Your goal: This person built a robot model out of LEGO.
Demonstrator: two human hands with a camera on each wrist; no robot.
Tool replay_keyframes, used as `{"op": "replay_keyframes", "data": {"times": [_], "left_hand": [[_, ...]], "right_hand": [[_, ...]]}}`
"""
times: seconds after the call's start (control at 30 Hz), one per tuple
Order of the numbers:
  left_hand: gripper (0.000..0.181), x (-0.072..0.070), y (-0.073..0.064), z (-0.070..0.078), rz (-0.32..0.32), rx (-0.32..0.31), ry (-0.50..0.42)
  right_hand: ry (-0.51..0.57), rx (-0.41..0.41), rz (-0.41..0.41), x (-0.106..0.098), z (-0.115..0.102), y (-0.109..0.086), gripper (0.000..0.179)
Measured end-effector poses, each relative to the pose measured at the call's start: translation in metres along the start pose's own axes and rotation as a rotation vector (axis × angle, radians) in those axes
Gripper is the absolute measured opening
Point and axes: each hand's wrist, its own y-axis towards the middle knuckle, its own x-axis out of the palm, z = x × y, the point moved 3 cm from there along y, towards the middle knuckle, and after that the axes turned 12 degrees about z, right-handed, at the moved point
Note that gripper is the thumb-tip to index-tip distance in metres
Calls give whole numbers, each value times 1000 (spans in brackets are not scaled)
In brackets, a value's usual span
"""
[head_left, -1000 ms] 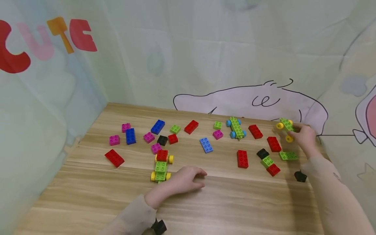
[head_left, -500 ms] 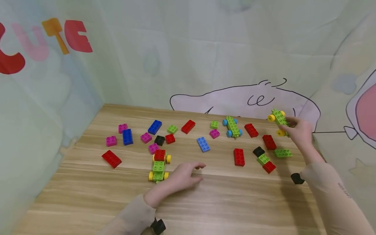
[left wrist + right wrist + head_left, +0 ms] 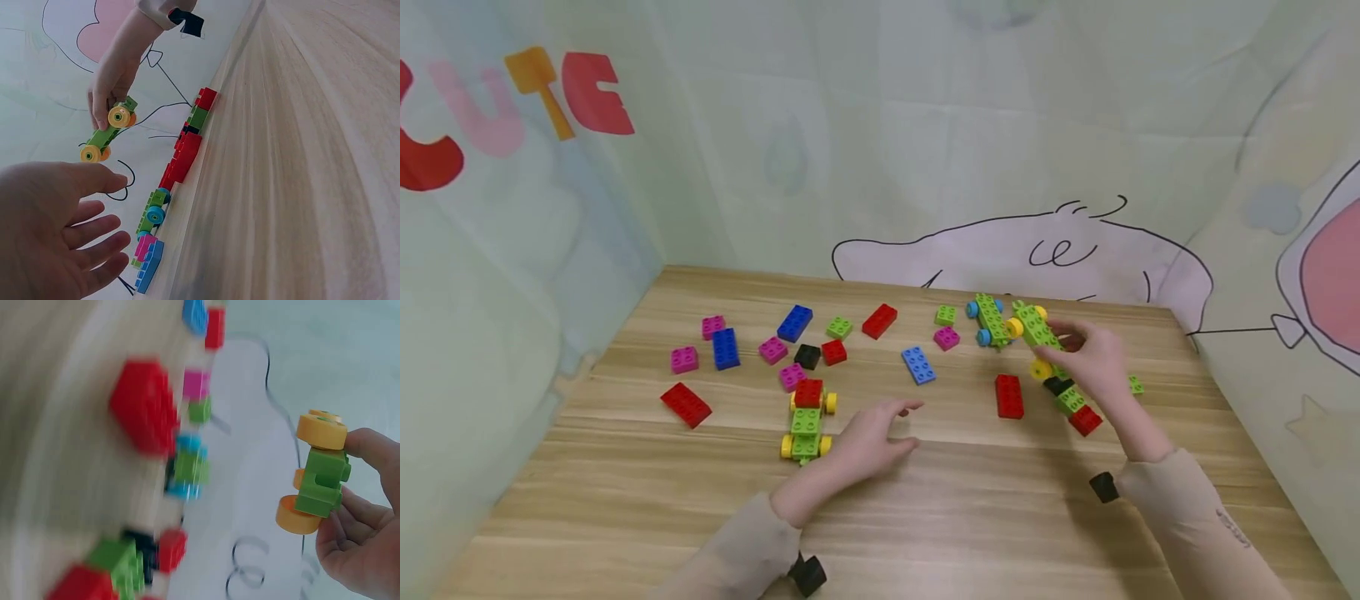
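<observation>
My right hand (image 3: 1093, 358) pinches a green toy car base (image 3: 1036, 327) with yellow wheels, between thumb and fingers. The left wrist view shows this base (image 3: 106, 134) raised clear of the tabletop, tilted. In the head view it overlaps a row of black, green and red bricks (image 3: 1071, 402). A second green base (image 3: 990, 317), with blue wheels, stands just left of it. My left hand (image 3: 871, 442) hovers low over the table, fingers loosely bent and holding nothing. Close to that wrist stands a yellow-wheeled car (image 3: 806, 422) bearing a green and a red brick.
A wooden table (image 3: 940, 525) stands against a printed cloth backdrop (image 3: 760, 150). Several pink, blue, green, black and red bricks lie scattered at the left and middle, including a light blue brick (image 3: 918, 365). A red brick (image 3: 1009, 397) lies left of the black-green-red row.
My right hand has lifted the yellow-wheeled base from the far right and carried it leftward, towards the blue-wheeled one. My left hand has stayed almost in place.
</observation>
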Motion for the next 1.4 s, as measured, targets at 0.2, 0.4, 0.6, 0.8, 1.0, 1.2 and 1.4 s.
{"op": "replay_keyframes", "data": {"times": [0.2, 0.4, 0.6, 0.8, 1.0, 1.2, 1.4], "left_hand": [[56, 0, 0, -1, 39, -4, 16], [63, -1, 1, -3, 77, -40, 10], [65, 0, 2, -5, 103, -65, 19], [66, 0, 0, -8, 101, -83, 23], [63, 1, 1, -11, 82, -98, 24], [62, 2, 1, -12, 65, -123, 38], [59, 4, 1, -14, 50, -127, 66]], "right_hand": [[79, -13, -128, 30, -24, -27, 43], [87, -75, -205, 57, -45, -51, 37], [128, -74, -278, 78, -51, -67, 34], [141, -49, -345, 90, -52, -73, 33], [109, -40, -403, 99, -54, -78, 30], [76, -52, -427, 104, -54, -81, 30], [56, -57, -446, 107, -55, -82, 32]]}}
